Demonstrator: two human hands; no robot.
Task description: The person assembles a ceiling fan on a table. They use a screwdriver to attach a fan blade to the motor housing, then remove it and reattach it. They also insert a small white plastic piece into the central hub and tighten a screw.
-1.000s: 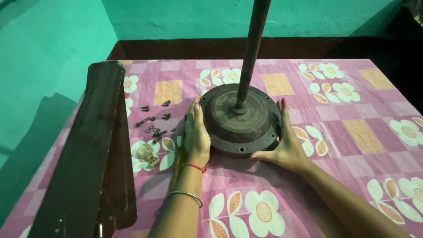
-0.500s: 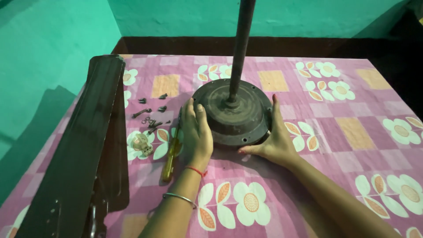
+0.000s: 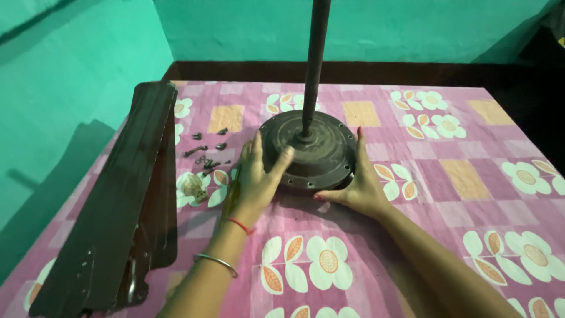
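- Blades first: stack of long dark-brown fan blades (image 3: 112,212) lies along the left edge of the bed, on the pink floral patchwork sheet (image 3: 447,176). Mounting holes show at the near end.
- Small dark screws and washers (image 3: 206,152) scattered loose on the sheet between blades and motor. One brassy fitting (image 3: 191,188) sits just nearer the camera, on a flower print.
- Yellowish tool handle (image 3: 231,194), likely a screwdriver, lies under the left wrist, mostly hidden.
- Left hand (image 3: 259,176): open, palm down, fingers spread. Thumb rests on the top face of the round dark-grey metal fan motor housing (image 3: 315,154); other fingers press its left rim. Not gripping, just bracing. Red thread and a thin metal bangle on that wrist.
- Motor housing sits flat mid-sheet, with the dark downrod (image 3: 315,65) standing upright from its centre and running out of the top of the view. Screw holes visible round the near rim.
- Right hand (image 3: 353,185): open, fingers flat against the right rim, thumb tucked along the near edge. Holds nothing.
- Step, my read: both hands steady or turn the housing in place; blades are off, hardware out.
- Next move would need an even grip on both sides, rod kept vertical since it looks top-heavy, and clearance from the loose screws at left.
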